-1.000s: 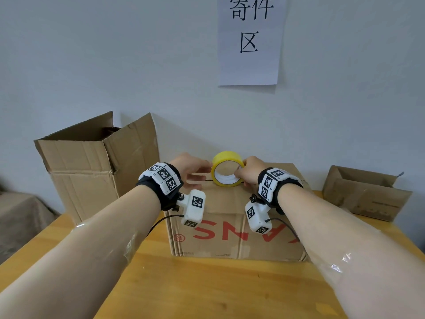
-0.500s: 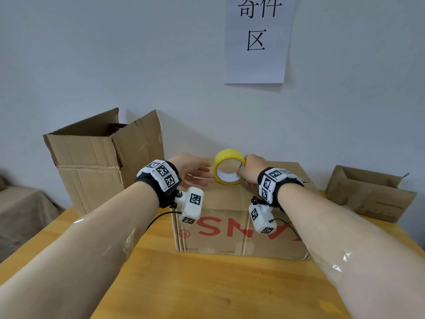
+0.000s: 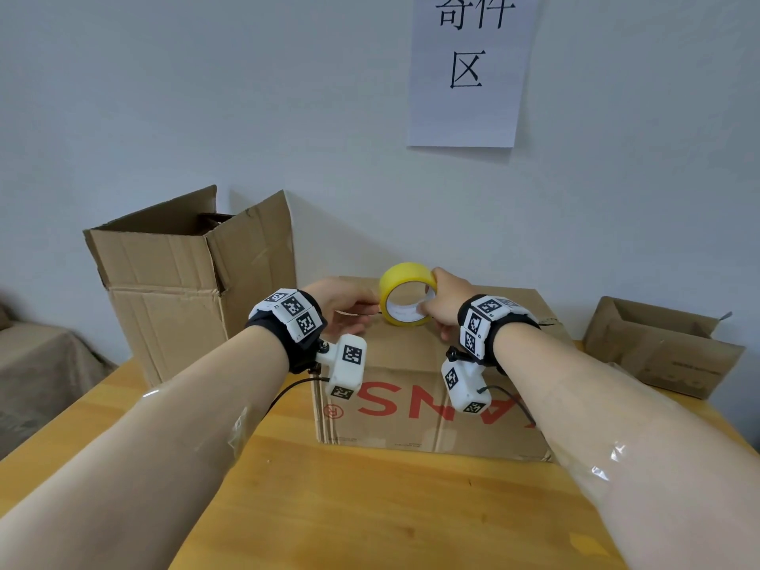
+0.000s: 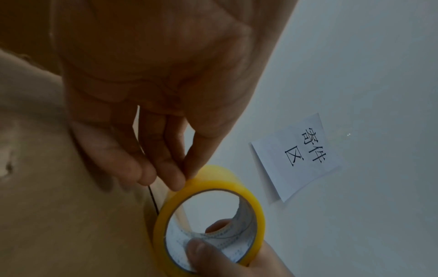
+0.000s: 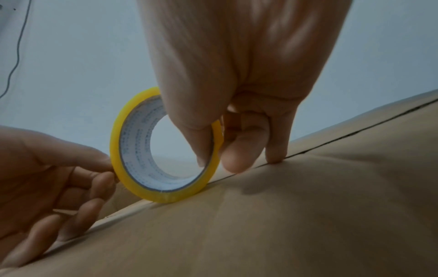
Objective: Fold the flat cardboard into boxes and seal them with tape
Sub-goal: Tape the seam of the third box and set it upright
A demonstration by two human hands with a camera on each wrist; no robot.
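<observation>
Under both hands sat a closed cardboard box (image 3: 415, 409) with red letters on its near side, resting on a wooden table (image 3: 349, 508). The right hand (image 3: 446, 300) held a yellow tape roll (image 3: 405, 296) standing on its edge on the box top, right over the crack between the flaps, with the thumb inside the ring and a finger on the outside. The left hand (image 3: 343, 306) was just left of the roll, its fingertips (image 4: 175, 178) pinched together at the roll's yellow rim. Left of the left hand stood a tall open box (image 3: 181, 281). Far to the right of the right hand lay a small open box (image 3: 658, 355). Behind the hands, a paper sign (image 3: 469, 72) hung on the wall.
</observation>
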